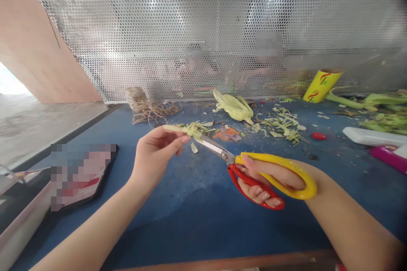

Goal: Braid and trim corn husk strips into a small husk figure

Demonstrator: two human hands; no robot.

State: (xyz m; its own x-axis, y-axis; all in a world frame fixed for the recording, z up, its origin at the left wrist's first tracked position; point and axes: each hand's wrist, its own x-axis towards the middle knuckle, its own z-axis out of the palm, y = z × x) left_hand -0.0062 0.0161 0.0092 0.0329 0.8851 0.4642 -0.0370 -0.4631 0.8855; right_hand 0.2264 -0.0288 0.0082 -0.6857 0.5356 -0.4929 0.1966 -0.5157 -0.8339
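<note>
Between the thumb and fingers of my left hand (159, 146) is a pale green plant piece (174, 128), like a strip of husk or stalk. My right hand (260, 178) is wrapped round the handles of a pair of scissors (218, 149), one handle yellow and one red. The blade tips meet the plant piece just right of my left fingertips; whether they are cutting into it I cannot tell. Just beyond lie green shreds (203, 127). A bundle of pale green husk (233, 106) rests farther back.
A perforated metal screen (216, 21) stands along the back of the blue table (190, 220). Twine (152, 112) lies back left, a phone (85, 173) at left. Cuttings (286, 125), a yellow roll (322, 86), stalks (375, 101) and a white tool (372, 136) are at right.
</note>
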